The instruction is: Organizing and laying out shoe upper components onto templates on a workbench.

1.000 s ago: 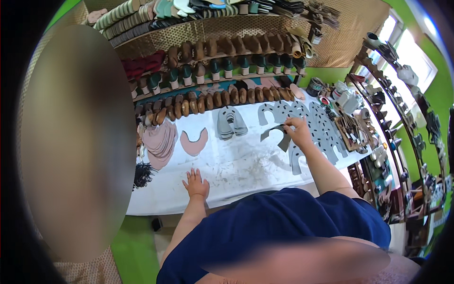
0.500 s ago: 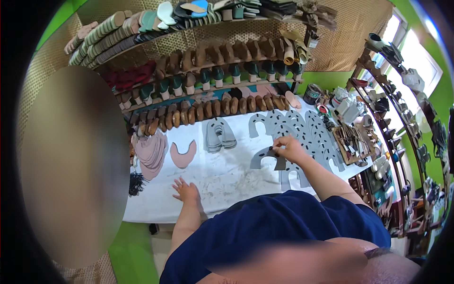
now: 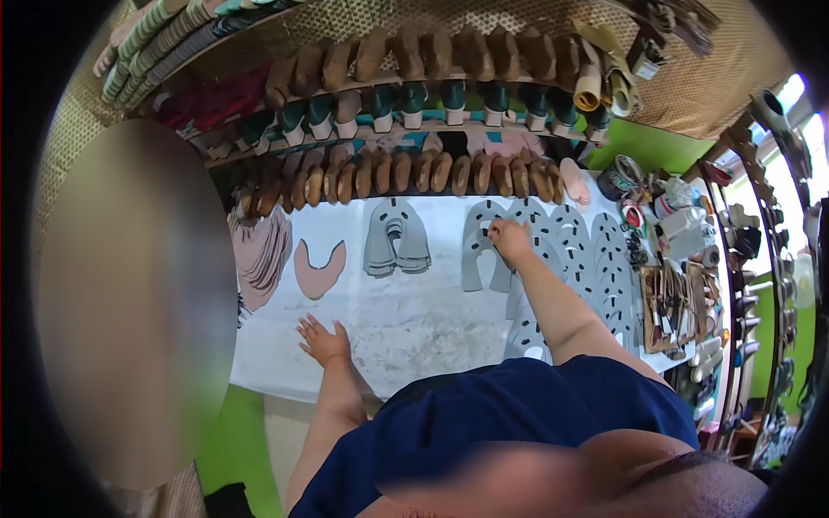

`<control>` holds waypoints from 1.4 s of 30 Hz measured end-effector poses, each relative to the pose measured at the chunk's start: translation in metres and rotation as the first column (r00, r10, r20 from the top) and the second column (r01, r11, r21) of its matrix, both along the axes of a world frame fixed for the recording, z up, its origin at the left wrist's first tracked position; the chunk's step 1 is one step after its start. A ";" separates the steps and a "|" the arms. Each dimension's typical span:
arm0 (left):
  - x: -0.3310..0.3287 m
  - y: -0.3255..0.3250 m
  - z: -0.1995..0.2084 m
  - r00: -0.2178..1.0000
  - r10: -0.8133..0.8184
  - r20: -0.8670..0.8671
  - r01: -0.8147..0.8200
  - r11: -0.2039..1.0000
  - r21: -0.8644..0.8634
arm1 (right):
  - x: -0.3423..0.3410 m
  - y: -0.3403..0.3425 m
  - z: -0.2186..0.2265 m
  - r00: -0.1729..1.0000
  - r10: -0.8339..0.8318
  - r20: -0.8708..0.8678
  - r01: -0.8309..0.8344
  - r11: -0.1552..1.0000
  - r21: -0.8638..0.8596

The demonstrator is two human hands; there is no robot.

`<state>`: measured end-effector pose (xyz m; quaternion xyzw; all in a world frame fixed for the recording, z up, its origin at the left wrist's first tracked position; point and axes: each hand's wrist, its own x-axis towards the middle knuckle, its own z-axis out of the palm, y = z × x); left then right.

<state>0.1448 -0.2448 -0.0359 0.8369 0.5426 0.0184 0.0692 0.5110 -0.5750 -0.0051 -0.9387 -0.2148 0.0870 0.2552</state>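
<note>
Grey U-shaped shoe-upper pieces (image 3: 610,250) with small dark marks lie in overlapping rows on the white-covered table. At their left end, the fingers of my right hand (image 3: 511,239) are pinched together at the upper part of a grey U-shaped piece (image 3: 473,259); it lies overlapping another one. My left hand (image 3: 324,339) rests on the white cover with fingers spread, holding nothing. Beyond it is a single pink U-shaped piece (image 3: 320,269). Between the pink piece and my right hand sits a neat stack of grey U-shaped pieces (image 3: 395,242).
A fanned pile of pinkish pieces (image 3: 262,259) lies at the table's left. Brown shoe lasts (image 3: 364,174) line its back edge, below shelves of more lasts. A tool tray (image 3: 669,302) and a tin can (image 3: 621,178) stand on the right, near shoe racks (image 3: 747,250).
My right hand has moved away from me with the grey U-shaped piece, from the near front onto the left end of the rows. My left hand stays spread on the table. The view has shifted.
</note>
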 end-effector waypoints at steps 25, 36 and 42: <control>0.001 0.002 0.002 0.999 0.005 -0.047 -0.007 0.999 -0.048 | -0.002 0.223 0.001 0.993 0.105 -0.056 -0.109 0.992 -0.068; -0.001 0.003 -0.001 1.000 -0.016 0.019 0.016 1.000 -0.022 | -0.069 0.163 0.048 0.914 0.285 0.290 -0.381 0.849 0.367; 0.000 -0.001 0.009 0.999 -0.021 -0.037 0.019 0.998 -0.052 | -0.138 0.064 0.103 0.855 0.444 0.267 -0.507 0.823 0.256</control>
